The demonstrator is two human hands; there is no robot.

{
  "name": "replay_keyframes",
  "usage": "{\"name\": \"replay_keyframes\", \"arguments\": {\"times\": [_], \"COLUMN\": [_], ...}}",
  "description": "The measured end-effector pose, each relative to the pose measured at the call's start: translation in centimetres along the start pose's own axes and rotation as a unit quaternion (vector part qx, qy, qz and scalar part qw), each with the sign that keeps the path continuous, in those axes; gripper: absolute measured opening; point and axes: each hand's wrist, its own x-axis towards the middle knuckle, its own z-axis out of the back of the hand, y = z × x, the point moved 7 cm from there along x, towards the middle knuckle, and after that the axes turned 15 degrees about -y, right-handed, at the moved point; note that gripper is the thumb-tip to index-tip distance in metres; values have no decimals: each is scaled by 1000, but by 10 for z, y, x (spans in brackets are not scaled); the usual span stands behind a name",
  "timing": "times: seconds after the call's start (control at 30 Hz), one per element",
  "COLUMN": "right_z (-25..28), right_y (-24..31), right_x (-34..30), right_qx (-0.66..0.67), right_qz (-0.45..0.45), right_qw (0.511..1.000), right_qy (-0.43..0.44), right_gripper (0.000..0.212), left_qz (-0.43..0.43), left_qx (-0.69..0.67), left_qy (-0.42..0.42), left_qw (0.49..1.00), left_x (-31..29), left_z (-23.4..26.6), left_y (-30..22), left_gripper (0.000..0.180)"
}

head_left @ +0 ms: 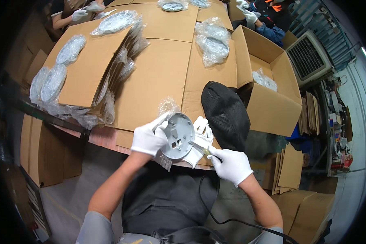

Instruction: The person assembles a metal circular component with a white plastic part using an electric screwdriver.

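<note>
My left hand (pixel 149 137), in a white glove, grips the left rim of a round grey plastic part (pixel 183 125), tilted up with its ribbed inner side and small square openings showing. Crumpled bubble wrap (pixel 168 105) sticks out behind this part. My gloved right hand (pixel 234 166) is closed around the yellowish handle of a thin-bladed knife (pixel 200 147). The blade's tip meets the part near its right edge; whether it is cutting cannot be made out. Under the blade lies a loose white glove (pixel 203 134). A black mesh-topped cap (pixel 225 114) rests just right of it.
Bubble-wrapped round parts (pixel 53 83) sit on a cardboard stack (pixel 97 53) at left; others (pixel 212 40) lie farther back. An open carton (pixel 274 106) stands at right. Two co-workers' gloved hands (pixel 80 15) (pixel 250 16) work across the table. A black cable (pixel 232 220) crosses my right forearm's side.
</note>
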Motion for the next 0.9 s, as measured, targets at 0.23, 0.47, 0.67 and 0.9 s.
{"name": "replay_keyframes", "arguments": {"times": [0.23,0.47,0.67,0.9], "right_z": [-23,3,12,-1], "right_y": [-15,-18,10,13], "right_x": [-26,-30,-10,-11], "right_qx": [108,100,13,-8], "right_qz": [-69,-53,-2,4], "right_qw": [985,986,1000,999], "right_qy": [-118,-124,1,33], "right_gripper": [26,27,24,25], "left_qz": [13,-91,-143,-142], "left_qx": [32,92,129,107], "left_qy": [63,125,158,138], "left_qw": [997,984,968,974], "left_x": [19,22,22,19], "left_z": [-9,-11,-21,-22], "left_y": [20,-25,-47,-40], "left_gripper": [32,33,32,32]}}
